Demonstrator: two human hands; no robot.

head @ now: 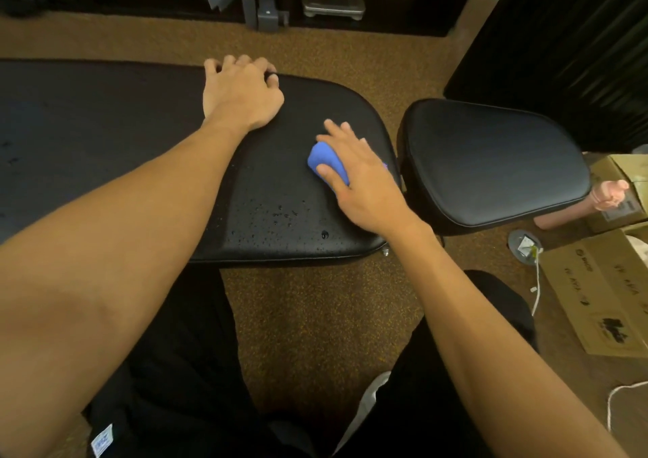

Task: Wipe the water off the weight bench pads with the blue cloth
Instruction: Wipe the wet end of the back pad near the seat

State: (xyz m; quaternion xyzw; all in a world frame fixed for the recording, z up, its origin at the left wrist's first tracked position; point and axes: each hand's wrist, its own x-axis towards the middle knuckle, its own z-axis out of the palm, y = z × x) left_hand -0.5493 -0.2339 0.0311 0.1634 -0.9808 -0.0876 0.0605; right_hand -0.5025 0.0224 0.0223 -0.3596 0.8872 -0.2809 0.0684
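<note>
The right hand is pressing the cloth with near-straight fingers onto the long pad, right of centre. The left hand is curling its fingers over the pad's far edge. Droplets are sitting just below-left of the cloth, nearer the right hand; the pad's long axis is running left-right.

Floor: brown speckled carpet. 12 o'clock: grey metal scale, frame legs beside it, dark behind. 2 o'clock: black ribbed curtain. 3-4 o'clock: cardboard boxes, white cable. Light dim, warm.
</note>
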